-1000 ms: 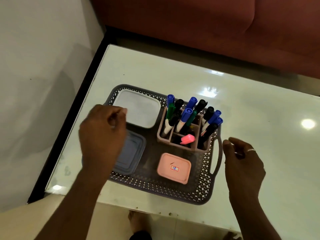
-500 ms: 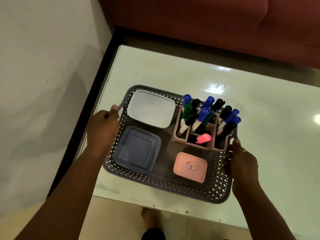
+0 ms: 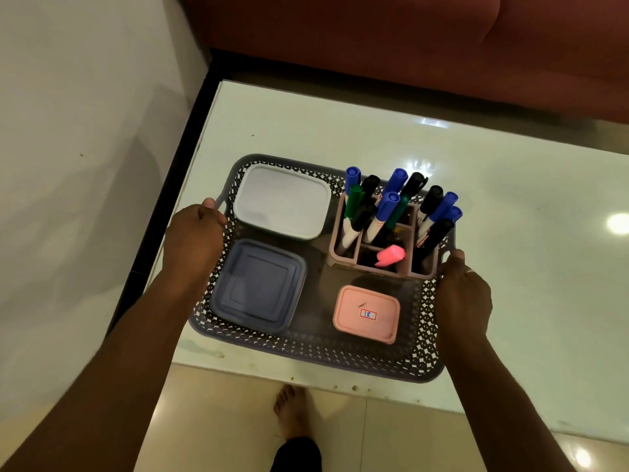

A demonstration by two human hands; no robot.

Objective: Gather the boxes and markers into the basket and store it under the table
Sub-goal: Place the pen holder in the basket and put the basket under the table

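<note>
bare foot on the floor tiles below the table edge, both forearms reaching in over it. left hand fingers curled shut around the basket left handle, right hand closed on the right handle; basket sits at the table's near edge, front rim overhanging it. inside: blue box near-left, pink box near-right, white box far-left, pink organizer far-right holding the markers upright, red sofa beyond.
</note>
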